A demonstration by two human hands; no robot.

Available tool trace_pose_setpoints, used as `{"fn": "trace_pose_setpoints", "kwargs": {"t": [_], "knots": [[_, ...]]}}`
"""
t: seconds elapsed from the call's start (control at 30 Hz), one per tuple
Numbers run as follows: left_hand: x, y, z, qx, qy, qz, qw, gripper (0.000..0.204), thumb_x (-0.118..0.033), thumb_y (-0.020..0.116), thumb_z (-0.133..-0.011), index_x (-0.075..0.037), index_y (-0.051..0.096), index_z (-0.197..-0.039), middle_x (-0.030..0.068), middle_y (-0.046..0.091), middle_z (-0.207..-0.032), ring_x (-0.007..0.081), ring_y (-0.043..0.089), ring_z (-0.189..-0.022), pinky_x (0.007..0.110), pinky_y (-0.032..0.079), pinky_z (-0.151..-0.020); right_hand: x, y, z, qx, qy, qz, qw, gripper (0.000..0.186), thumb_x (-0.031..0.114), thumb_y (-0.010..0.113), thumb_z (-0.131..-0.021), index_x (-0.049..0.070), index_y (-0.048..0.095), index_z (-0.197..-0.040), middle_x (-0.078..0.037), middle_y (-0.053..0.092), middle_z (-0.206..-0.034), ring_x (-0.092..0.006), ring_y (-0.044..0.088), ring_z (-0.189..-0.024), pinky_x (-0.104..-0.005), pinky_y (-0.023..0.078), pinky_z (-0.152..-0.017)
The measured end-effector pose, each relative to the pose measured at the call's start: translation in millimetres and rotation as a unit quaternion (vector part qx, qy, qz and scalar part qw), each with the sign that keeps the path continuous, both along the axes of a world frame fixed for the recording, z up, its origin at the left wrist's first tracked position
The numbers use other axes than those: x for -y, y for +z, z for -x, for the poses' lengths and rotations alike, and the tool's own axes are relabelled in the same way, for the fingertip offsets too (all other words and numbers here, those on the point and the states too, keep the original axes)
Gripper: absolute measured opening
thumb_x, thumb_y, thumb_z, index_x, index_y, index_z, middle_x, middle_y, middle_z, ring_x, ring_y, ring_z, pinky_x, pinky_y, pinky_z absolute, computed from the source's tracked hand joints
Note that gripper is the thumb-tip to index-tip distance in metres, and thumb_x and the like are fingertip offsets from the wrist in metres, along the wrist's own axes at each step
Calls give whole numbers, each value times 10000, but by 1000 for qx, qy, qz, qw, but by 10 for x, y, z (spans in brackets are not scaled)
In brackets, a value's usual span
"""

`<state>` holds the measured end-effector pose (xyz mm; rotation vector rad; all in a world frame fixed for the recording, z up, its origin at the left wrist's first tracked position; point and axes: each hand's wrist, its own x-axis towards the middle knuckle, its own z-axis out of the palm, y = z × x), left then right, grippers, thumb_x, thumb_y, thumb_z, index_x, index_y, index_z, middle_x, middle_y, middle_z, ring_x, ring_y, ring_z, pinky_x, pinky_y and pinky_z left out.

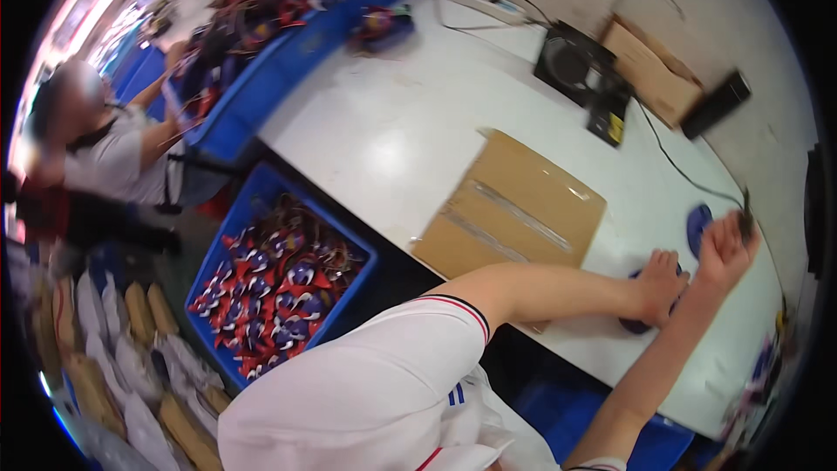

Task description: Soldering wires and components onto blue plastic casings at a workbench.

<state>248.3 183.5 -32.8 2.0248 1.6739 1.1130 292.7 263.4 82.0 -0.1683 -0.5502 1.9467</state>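
Observation:
My left hand [661, 283] is at the table's right side, its fingers curled over a dark blue piece [634, 324] lying on the white top. My right hand [724, 253] is raised just beyond it, closed on a small dark corded tool [745, 220] whose exact kind I cannot make out. Beside that hand lies another blue piece [698, 227]. To the left of my hands, a flat cardboard sheet [514, 196] with tape strips rests on the table.
A blue crate [366, 266] of red-and-purple items stands below the table's left edge; a long blue tray [288, 65] holds more. A seated co-worker [122, 148] is at left, by wrapped bundles [131, 366]. Black device [567, 70], cardboard box [654, 61] and power strip [484, 4] line the wall.

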Motion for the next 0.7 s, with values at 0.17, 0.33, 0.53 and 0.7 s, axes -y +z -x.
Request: {"fn": "trace_pose_setpoints", "kwargs": {"t": [0.17,0.33,0.53,0.7], "knots": [[500,392,795,49,33,5,998,693,-407,754,-527,-26,523,-1057,266,448,-1083,380,397,-944,446,292,-907,172,9,92,-99,60,-2,993,157,100,513,-923,-56,509,-922,20,343,-568,-39,179,-377,-198,176,-362],[1266,541,1850,11,178,-83,981,797,-358,769,-568,-106,457,-1256,244,384,-1250,390,427,-1080,458,304,-946,662,-105,474,7,-32,13,999,182,156,496,-943,-8,555,-890,44,306,-501,-42,196,-368,-203,190,-378],[1949,395,2367,-49,295,-68,952,857,-397,774,-589,-87,421,-1306,253,375,-1283,385,410,-1113,459,280,-950,942,-638,841,128,-52,63,988,178,201,536,-901,39,602,-866,59,310,-474,-38,204,-367,-199,189,-398],[2089,281,2411,-106,329,-37,938,950,-416,791,-555,-86,390,-1350,249,369,-1296,370,388,-1146,475,264,-949,1036,-857,967,183,-74,128,972,154,195,545,-886,57,582,-827,65,306,-463,-45,198,-358,-206,192,-389]]}}
